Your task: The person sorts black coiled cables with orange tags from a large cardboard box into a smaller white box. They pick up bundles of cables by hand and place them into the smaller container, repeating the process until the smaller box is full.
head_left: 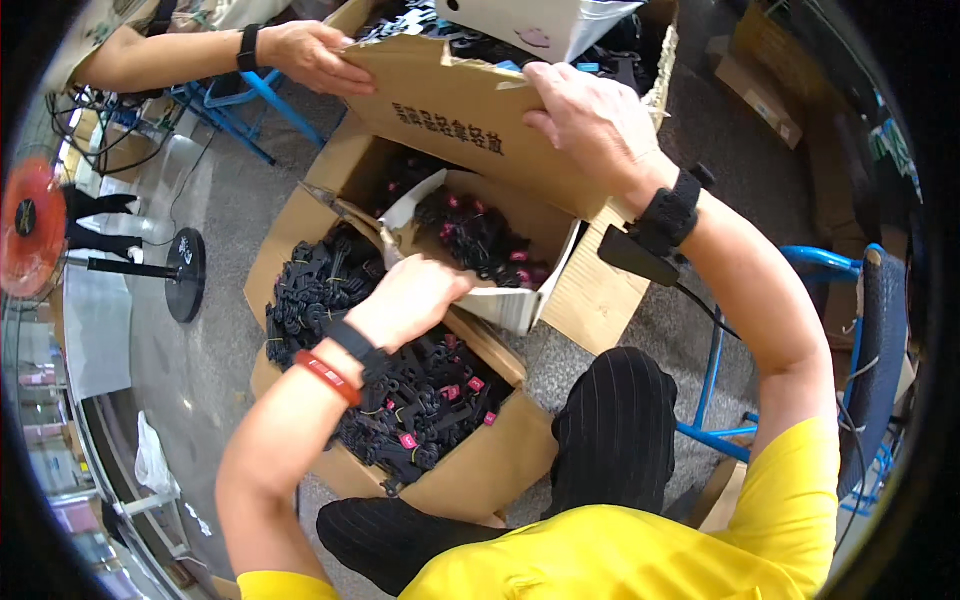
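Note:
A small white box [512, 310] with black plastic pieces [470, 235] and pink tags in it sits tilted over the big open carton. Curled at its near left edge, my left hand [420, 292] is closed on the box's wall; the fingertips are partly hidden. My right hand [597, 125] grips the top edge of an upright cardboard panel [440, 105], thumb on the near side and fingers over the top. That panel belongs to a second carton beyond. Another person's hand [318, 60] holds the panel's left end.
The big carton [490, 450] holds heaps of black plastic pieces [415, 400], some pink-tagged. A white container [535, 25] lies on the far carton's contents. A red fan [35, 225] with a round black base stands left. A blue-framed chair [865, 340] is at the right.

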Demonstrator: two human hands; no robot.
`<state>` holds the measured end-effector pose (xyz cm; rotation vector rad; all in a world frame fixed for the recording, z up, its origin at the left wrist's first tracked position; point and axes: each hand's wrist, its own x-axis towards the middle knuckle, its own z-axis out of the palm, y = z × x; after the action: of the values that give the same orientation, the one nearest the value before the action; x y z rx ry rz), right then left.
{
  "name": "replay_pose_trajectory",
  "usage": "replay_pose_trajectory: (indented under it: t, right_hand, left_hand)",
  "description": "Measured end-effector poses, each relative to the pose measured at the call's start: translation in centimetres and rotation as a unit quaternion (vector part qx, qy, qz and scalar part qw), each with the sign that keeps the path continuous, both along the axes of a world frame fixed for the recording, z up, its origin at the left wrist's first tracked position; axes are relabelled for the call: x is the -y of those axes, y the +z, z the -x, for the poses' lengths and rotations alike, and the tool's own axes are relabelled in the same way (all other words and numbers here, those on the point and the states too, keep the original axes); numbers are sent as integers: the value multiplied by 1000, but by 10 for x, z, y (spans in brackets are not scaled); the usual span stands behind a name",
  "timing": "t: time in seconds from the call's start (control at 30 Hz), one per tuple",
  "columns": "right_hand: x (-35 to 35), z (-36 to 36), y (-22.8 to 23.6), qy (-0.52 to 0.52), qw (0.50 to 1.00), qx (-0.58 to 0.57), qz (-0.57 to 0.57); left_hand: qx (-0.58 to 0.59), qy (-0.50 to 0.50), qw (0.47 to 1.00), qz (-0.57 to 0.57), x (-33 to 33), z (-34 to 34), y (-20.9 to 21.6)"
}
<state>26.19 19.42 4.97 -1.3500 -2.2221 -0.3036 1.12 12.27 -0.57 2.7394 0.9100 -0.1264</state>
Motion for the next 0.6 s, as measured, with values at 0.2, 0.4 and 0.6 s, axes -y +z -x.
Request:
replay_pose_trajectory:
  t: [0.2,0.4,0.6]
  right_hand:
    - [13,18,-16,24,999,-35,-1]
    - [21,2,-17,26,999,-31,6]
    - [22,6,-25,28,1000,-11,-9]
  left_hand:
    - [-28,-2,999,15,50,29,54]
    - [-23,49,999,-2,126,48,104]
    - [-84,114,990,1,188,82,110]
